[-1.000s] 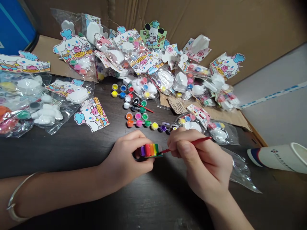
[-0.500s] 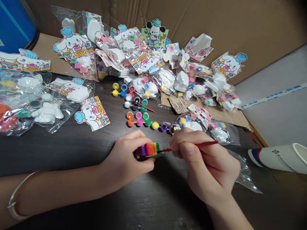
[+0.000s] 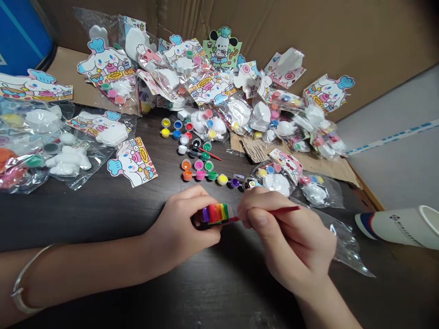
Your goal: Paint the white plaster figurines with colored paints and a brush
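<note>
Between the fingers and thumb of my left hand [image 3: 185,217] is a small painted figure [image 3: 217,213], striped purple, red, orange, yellow and green, with a pale part at its right end. My right hand [image 3: 291,237] is closed round a red paintbrush [image 3: 283,210]. The brush points left, and its tip is at the lower edge of the green stripe, by the figure's right side. Just beyond my hands stands a row of small open paint pots [image 3: 200,175] in orange, pink, green, yellow, purple and a dark colour.
More paint pots [image 3: 177,134] and a second red brush [image 3: 211,154] lie farther back. Bagged white figures with cartoon cards [image 3: 212,89] are heaped along the cardboard wall, and more bags [image 3: 68,160] lie left. A paper cup [image 3: 398,226] and a clear plastic bag [image 3: 353,251] are at right.
My right hand has shifted slightly left and the brush tip has moved down to the figure's lower edge. The green stripe shows more fully. My left hand keeps its place.
</note>
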